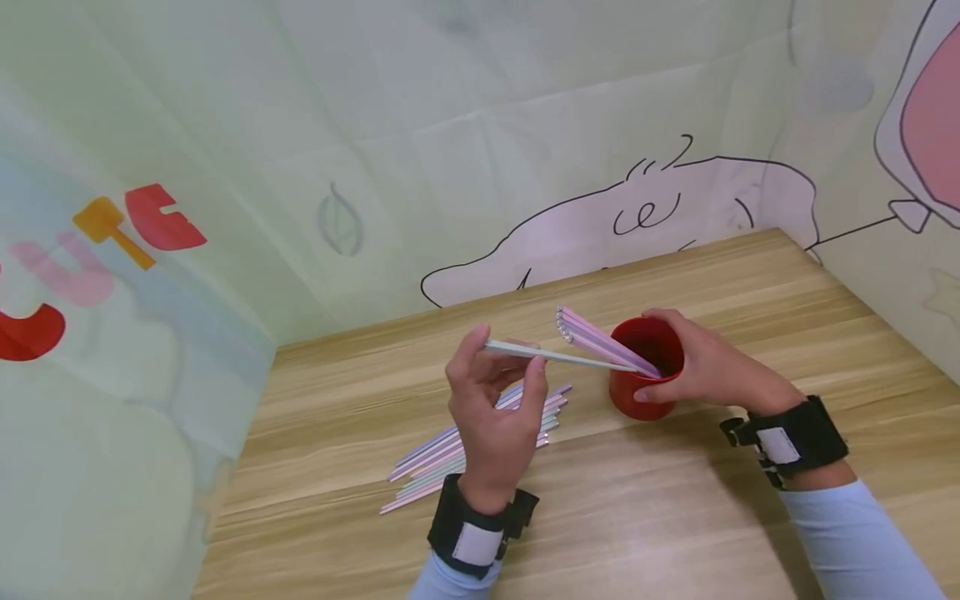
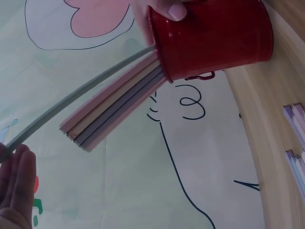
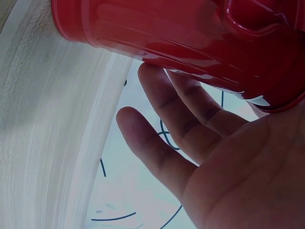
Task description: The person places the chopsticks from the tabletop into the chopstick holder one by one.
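My left hand (image 1: 495, 408) pinches one end of a pale green pencil-like stick (image 1: 558, 357) between thumb and fingers. Its far end reaches the rim of a red cup (image 1: 637, 402). Pink, lilac and peach sticks (image 2: 112, 105) lean together out of the cup's mouth toward the left. My right hand (image 1: 701, 362) grips the cup near its rim, thumb in front and fingers behind. From the right wrist, several fingers (image 3: 159, 86) show along the cup's side, some apart from it. Below my left hand, a loose bunch of pastel sticks (image 1: 427, 461) lies on the table, partly hidden by the hand.
The wood-grain table (image 1: 322, 417) meets a printed cloth backdrop (image 1: 390, 192) at its back and left edges. A small looped handle (image 2: 202, 76) juts from the cup's side. Black straps (image 1: 802, 442) circle both wrists.
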Motion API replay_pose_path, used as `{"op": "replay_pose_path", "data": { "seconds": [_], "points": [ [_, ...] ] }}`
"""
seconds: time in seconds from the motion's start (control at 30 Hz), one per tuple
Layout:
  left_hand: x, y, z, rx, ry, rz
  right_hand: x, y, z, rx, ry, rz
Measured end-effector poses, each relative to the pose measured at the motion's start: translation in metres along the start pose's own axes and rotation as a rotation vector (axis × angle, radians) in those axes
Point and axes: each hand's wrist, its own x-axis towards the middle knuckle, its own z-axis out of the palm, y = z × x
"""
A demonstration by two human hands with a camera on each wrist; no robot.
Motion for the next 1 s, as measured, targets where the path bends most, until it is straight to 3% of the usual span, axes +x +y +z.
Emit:
{"op": "replay_pose_path", "data": {
  "seconds": [0.1, 0.27, 0.73, 1.0],
  "points": [
    [-0.002, -0.002, 0.003, 0.075, -0.028, 0.038, 0.001, 0.0, 0.0, -0.003, 0.004, -0.001],
    [-0.003, -0.003, 0.005, 0.151, -0.056, 0.033, 0.001, 0.001, 0.0, -0.015, 0.01, 0.002],
    [-0.003, -0.005, 0.015, 0.191, -0.115, -0.103, 0.0, 0.003, 0.004, -0.004, 0.008, -0.025],
    [-0.002, -0.009, 0.008, 0.207, -0.111, -0.104, 0.001, 0.003, 0.002, -0.009, 0.003, 0.007]
  ]
}}
